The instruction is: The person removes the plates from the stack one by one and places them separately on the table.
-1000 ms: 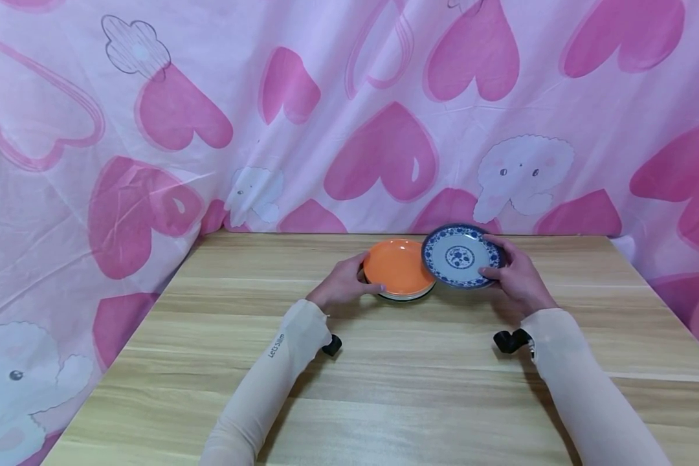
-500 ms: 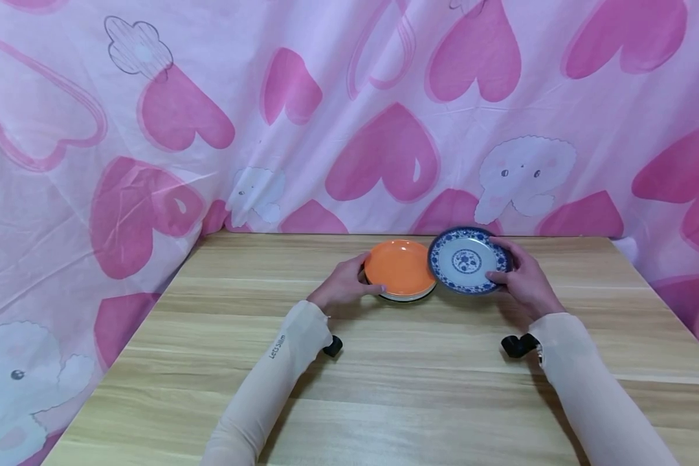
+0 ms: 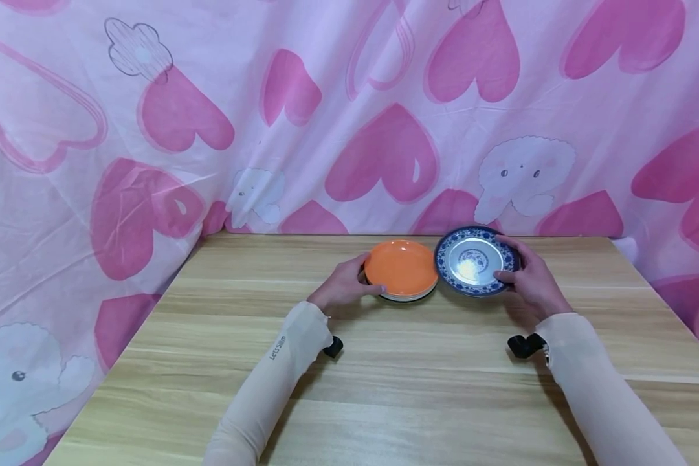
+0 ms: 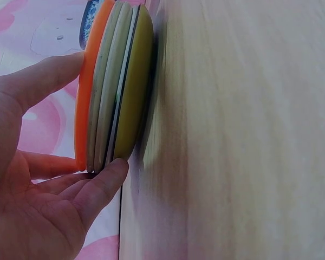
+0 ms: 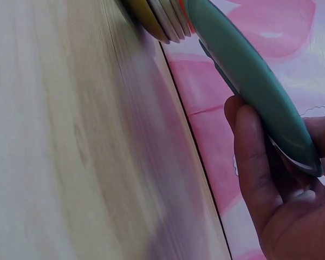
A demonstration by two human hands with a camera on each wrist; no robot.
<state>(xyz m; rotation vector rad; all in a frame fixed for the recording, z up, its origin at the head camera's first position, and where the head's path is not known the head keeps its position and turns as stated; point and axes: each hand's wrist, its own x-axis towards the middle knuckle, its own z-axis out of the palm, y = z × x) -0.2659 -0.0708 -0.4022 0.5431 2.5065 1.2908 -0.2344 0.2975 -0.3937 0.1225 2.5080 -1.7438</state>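
Observation:
A stack of plates with an orange plate (image 3: 400, 266) on top stands near the table's back edge. The left wrist view shows pale plates (image 4: 108, 86) under the orange one and a yellowish plate (image 4: 134, 81) at the bottom. My left hand (image 3: 345, 283) holds the stack's left side, thumb at its near rim. Just to the right, my right hand (image 3: 530, 275) grips the right rim of a white plate (image 3: 472, 259) with a blue floral border. That plate is tilted and raised off the table; its underside (image 5: 254, 81) looks green in the right wrist view.
A light wood table (image 3: 419, 388) spreads below the hands. Its back edge meets a pink curtain (image 3: 303, 162) with hearts. Black wrist mounts (image 3: 524, 346) stick out from both sleeves.
My right hand has moved a little to the right with the blue-bordered plate, away from over the orange plate's edge. The left hand and the stack have stayed in place.

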